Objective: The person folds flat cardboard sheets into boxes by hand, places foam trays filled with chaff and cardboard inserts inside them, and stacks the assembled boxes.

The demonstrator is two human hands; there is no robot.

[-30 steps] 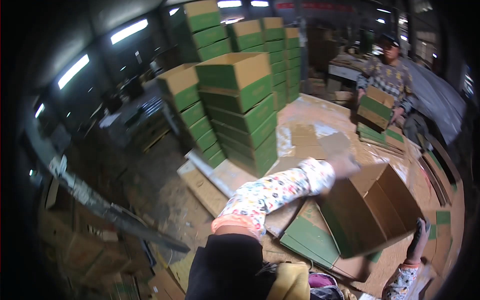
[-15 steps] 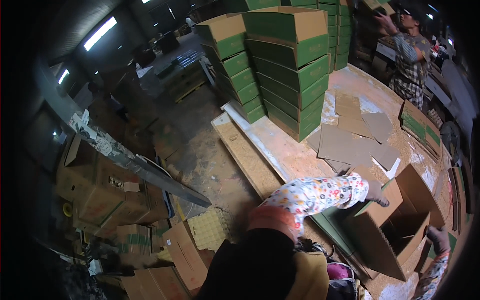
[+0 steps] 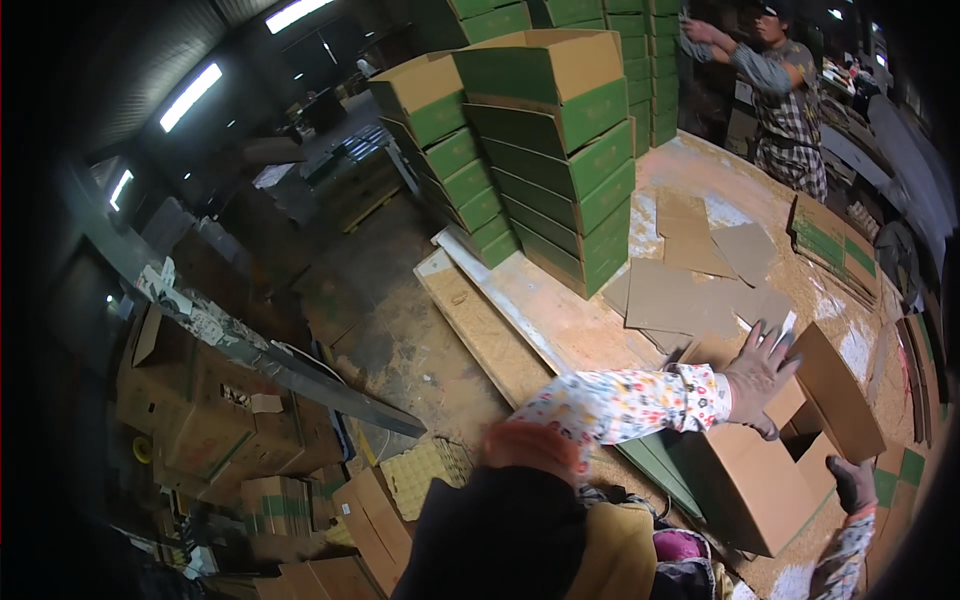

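A brown cardboard box (image 3: 765, 490) stands partly folded on the work table in front of me, some flaps raised and a dark gap showing inside. My left hand (image 3: 758, 385), gloved and in a flowered sleeve, is over the box's far side with its fingers spread wide. At the right end of the box, my gloved right hand (image 3: 855, 487) grips its edge; part of these fingers is hidden. Beneath the box's left side lie flat green cardboard sheets (image 3: 668, 480).
Tall stacks of green open boxes (image 3: 560, 150) stand on the table (image 3: 680, 160) farther off. Loose brown cardboard pieces (image 3: 680, 300) lie beyond my left hand. A co-worker (image 3: 785, 100) stands at the far right. A metal post (image 3: 290, 365) slants on the left, near piled cartons (image 3: 205, 410).
My left hand has come off the box's left flap and spread its fingers. The box's near panels have folded inward, narrowing the opening. My right hand shifted slightly left. The co-worker's arms came lower.
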